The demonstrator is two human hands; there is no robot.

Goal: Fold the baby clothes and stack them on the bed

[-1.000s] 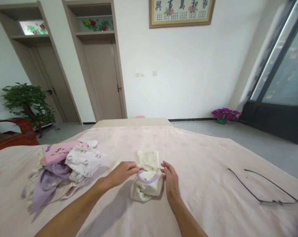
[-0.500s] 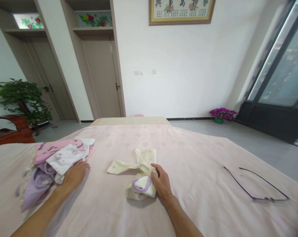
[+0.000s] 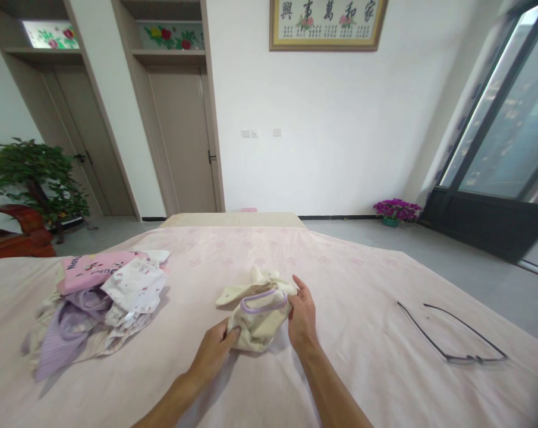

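Observation:
A small cream shirt with a lilac neckband lies crumpled in front of me, one sleeve pointing left and the far part bunched up. My left hand pinches its lower left edge between thumb and fingers. At its right edge, my right hand grips the cloth with the thumb on top, the index finger sticking out beyond. To the left lies a heap of small clothes: a pink printed piece, a white patterned piece and a lilac ribbed piece.
A pale pink bedspread lies under everything. Black-framed eyeglasses rest on it at the right with their arms unfolded. Beyond are a red wooden chair, a leafy plant and a pot of purple flowers.
My left hand has left the clothes heap and moved right to grip the cream shirt. The shirt's near part is lifted and turned, its neckband now wider. The white patterned piece has shifted and spread.

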